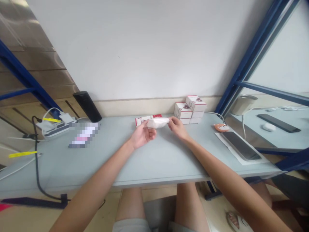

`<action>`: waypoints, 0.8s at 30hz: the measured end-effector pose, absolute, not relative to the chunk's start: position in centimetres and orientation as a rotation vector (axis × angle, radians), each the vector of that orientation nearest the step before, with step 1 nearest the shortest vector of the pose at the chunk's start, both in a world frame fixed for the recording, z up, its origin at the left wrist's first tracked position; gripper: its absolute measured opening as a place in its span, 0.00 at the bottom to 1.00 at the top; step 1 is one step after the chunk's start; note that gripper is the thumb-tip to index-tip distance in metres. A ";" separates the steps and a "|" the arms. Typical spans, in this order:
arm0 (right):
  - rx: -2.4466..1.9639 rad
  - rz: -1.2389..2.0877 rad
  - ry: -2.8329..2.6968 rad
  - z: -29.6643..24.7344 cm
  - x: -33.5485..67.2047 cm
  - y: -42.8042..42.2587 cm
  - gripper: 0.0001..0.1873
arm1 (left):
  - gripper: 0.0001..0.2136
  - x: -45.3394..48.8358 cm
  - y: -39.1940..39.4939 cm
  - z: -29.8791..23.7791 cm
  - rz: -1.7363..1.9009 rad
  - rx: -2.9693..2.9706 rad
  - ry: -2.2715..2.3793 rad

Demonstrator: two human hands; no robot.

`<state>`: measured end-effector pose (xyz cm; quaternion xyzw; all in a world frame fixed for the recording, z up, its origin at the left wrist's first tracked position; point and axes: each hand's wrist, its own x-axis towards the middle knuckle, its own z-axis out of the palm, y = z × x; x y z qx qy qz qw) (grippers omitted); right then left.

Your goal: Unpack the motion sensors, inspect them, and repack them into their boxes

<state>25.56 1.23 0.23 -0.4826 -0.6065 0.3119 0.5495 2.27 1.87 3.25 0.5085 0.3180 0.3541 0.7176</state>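
A small white packet [158, 122], which looks soft and wrapped, is held above the middle of the table. My left hand [142, 135] grips its left end with the fingers curled. At the right end, my right hand [178, 127] pinches the packet between thumb and fingers. Just behind the packet lies a red and white box [142, 120], partly hidden by it and by my left hand. What is inside the packet cannot be seen.
Small white boxes [183, 111] are stacked against the wall, right of my hands. A phone [241, 145] lies on white paper at the right, beside an orange animal-shaped item [221, 127]. Leftward are a black cylinder [88, 106], a blurred-out flat item [84, 135] and a power strip [60, 127].
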 end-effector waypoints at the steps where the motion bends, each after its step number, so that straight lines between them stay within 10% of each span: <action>1: -1.145 0.772 -1.397 0.1 25.4 1.3 0.22 | 0.21 2.3 1.7 3.4 0.775 1.092 0.651; 24: -0.961 0.859 -1.890 0.9 23.3 -1.9 0.37 | 0.30 3.9 2.0 2.4 1.040 1.096 1.052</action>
